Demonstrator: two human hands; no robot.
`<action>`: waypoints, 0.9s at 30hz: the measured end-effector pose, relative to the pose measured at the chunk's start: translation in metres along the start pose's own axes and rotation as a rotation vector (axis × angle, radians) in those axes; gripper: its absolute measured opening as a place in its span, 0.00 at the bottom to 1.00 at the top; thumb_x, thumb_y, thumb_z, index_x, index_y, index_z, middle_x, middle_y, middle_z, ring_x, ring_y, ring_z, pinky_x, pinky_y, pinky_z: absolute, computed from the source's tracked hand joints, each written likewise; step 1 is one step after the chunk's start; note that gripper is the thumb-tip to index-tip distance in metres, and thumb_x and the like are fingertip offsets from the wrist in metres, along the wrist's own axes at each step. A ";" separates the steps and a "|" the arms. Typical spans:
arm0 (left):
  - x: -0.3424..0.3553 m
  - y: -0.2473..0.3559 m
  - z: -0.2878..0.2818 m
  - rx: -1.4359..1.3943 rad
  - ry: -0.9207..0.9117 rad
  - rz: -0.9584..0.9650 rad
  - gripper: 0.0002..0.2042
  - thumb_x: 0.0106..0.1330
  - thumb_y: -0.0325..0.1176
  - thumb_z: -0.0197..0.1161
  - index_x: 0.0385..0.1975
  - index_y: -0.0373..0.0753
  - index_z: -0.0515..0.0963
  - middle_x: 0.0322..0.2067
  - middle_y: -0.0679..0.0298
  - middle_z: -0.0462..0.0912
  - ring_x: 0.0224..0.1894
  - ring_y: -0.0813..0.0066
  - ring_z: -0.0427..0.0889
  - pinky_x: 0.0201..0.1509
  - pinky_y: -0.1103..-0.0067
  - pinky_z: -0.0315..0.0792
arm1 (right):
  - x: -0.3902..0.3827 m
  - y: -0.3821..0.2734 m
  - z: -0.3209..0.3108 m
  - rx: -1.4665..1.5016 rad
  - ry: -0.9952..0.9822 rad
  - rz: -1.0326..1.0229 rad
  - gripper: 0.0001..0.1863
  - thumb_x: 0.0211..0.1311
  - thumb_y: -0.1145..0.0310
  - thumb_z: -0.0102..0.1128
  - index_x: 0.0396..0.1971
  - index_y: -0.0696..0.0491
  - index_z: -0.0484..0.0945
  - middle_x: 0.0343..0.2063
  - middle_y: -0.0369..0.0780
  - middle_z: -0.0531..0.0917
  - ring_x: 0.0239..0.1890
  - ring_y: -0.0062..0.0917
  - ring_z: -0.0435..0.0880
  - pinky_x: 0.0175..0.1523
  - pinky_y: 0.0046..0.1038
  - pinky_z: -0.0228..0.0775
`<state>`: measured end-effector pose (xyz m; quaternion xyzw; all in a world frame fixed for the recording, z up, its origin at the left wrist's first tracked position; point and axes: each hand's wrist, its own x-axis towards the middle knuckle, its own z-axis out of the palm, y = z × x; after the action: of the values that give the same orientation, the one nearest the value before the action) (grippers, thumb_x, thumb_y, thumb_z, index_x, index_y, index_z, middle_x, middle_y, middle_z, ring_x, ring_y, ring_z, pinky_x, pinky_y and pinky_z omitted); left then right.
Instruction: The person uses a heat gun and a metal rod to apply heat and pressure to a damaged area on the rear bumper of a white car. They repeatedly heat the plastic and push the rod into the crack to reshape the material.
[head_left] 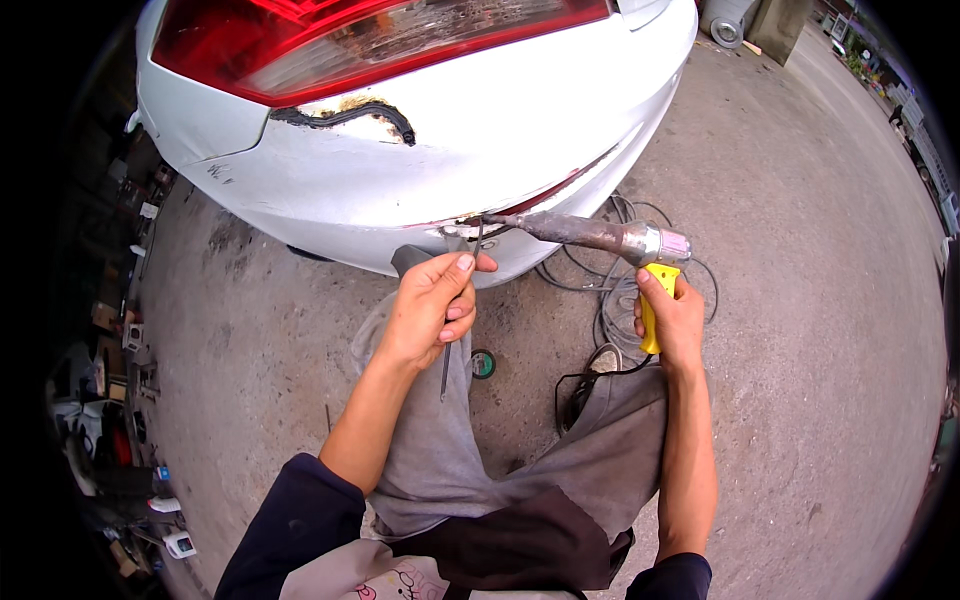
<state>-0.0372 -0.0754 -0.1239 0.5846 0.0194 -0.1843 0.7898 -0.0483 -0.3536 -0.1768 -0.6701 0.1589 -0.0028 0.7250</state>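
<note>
A white car bumper (480, 150) curves across the upper part of the head view, with damage along its lower edge. My left hand (432, 310) pinches a thin dark plastic welding rod (445, 372), whose upper end reaches the damaged edge. In my right hand (676, 325) is the yellow handle of a hot-air gun (600, 235). Its long metal nozzle points left, and the tip is at the same spot as the rod's upper end. Whether they touch cannot be made out. A rough black seam (350, 116) runs through chipped paint below the red tail light (390, 40).
A coiled grey cable or hose (612, 300) lies on the concrete ground (800, 330) beneath the gun. Between my legs is a small round green-and-black disc (483, 363). Assorted clutter lines the left rim, and a metal container (728, 22) stands at the upper right.
</note>
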 end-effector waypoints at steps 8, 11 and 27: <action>0.002 -0.002 0.002 -0.001 0.000 -0.002 0.15 0.74 0.37 0.45 0.43 0.29 0.72 0.12 0.75 0.57 0.09 0.90 0.53 0.11 0.89 0.47 | 0.000 0.001 -0.001 -0.004 0.001 0.008 0.14 0.59 0.61 0.63 0.31 0.57 0.74 0.17 0.36 0.75 0.13 0.17 0.70 0.17 0.19 0.61; 0.002 -0.001 0.002 0.001 -0.004 -0.005 0.15 0.74 0.37 0.45 0.43 0.29 0.72 0.13 0.75 0.58 0.09 0.89 0.54 0.12 0.89 0.48 | 0.000 0.001 -0.001 -0.008 -0.001 0.002 0.13 0.59 0.61 0.63 0.30 0.57 0.74 0.17 0.35 0.75 0.13 0.17 0.70 0.17 0.19 0.61; 0.003 -0.001 0.002 -0.015 -0.019 -0.006 0.15 0.74 0.37 0.45 0.43 0.28 0.72 0.13 0.73 0.60 0.10 0.89 0.55 0.12 0.89 0.50 | 0.001 0.001 -0.003 -0.019 -0.002 -0.002 0.14 0.59 0.61 0.63 0.29 0.56 0.73 0.16 0.35 0.75 0.12 0.17 0.70 0.17 0.18 0.61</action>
<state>-0.0349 -0.0780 -0.1250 0.5767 0.0153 -0.1920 0.7939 -0.0485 -0.3563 -0.1780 -0.6771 0.1573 -0.0014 0.7189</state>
